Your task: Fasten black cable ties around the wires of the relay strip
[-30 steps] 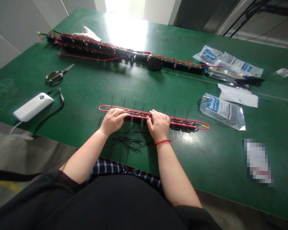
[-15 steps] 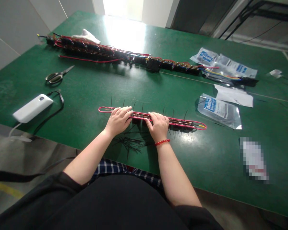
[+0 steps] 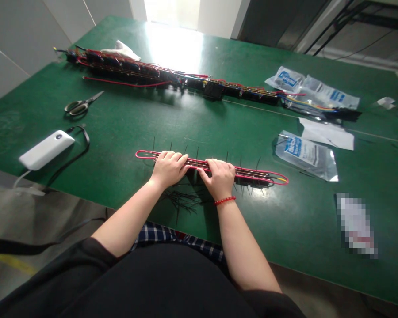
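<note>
The short bundle [image 3: 252,172] of red and dark wires is laid on the green table [image 3: 119,128], near the edge where the wearer is seated. It is gripped from above by both hands, left hand [image 3: 168,168] and right hand [image 3: 220,176], with fingers closed over the top and thumbs at the near side (what is pinched underneath cannot be told).

It will probably be found light and fairly stiff along its dark middle, with springy red loops at the ends; the wires may be slightly slippery, and any joints could be strained by twisting. It is best held by the dark body at two spread points, not by the loops.

One short bundle is seen. About seven upright ties [image 3: 258,163] can be counted along its far side; the loose pile [image 3: 179,200] on its near side is too tangled to count. Beyond it, one long bundle [image 3: 146,73] and one white cloth [image 3: 121,50] are seen; to its left, one pair of scissors [image 3: 78,107] and one white box [image 3: 47,150]; to its right, seemingly three clear bags [image 3: 318,162].
</note>
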`<state>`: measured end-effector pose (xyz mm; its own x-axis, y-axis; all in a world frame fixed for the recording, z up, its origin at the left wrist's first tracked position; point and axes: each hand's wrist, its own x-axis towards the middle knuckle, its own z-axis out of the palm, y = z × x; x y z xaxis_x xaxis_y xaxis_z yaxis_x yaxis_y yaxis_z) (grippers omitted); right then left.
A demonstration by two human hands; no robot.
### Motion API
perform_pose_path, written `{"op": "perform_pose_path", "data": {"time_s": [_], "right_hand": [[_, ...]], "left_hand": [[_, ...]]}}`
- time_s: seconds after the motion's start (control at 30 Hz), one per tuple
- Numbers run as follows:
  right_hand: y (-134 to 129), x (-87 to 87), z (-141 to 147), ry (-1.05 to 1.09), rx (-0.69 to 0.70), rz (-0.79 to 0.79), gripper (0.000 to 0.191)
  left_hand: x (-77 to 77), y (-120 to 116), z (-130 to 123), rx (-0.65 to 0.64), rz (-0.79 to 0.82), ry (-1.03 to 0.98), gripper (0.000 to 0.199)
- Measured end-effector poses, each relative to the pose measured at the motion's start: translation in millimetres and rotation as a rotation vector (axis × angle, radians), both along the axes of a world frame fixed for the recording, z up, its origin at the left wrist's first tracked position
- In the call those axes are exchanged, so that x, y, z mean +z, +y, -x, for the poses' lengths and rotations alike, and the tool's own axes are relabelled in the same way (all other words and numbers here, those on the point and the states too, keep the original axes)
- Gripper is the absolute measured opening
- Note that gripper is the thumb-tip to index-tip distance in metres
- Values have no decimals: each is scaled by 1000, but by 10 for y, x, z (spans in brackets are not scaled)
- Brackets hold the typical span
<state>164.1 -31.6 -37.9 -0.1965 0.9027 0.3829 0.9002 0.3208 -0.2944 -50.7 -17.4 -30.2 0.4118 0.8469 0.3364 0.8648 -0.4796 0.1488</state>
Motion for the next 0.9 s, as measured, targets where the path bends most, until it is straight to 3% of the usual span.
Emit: {"op": "perform_pose_path", "data": {"time_s": [0.17,0.9], "right_hand": [[10,12,-1,-1,21,16,44],[-42,29,46,11,-26,3,38]], "left_hand": [[18,-6,-48,-23,5,-12,34],[-54,27,-43,-22,-51,-35,42]]}}
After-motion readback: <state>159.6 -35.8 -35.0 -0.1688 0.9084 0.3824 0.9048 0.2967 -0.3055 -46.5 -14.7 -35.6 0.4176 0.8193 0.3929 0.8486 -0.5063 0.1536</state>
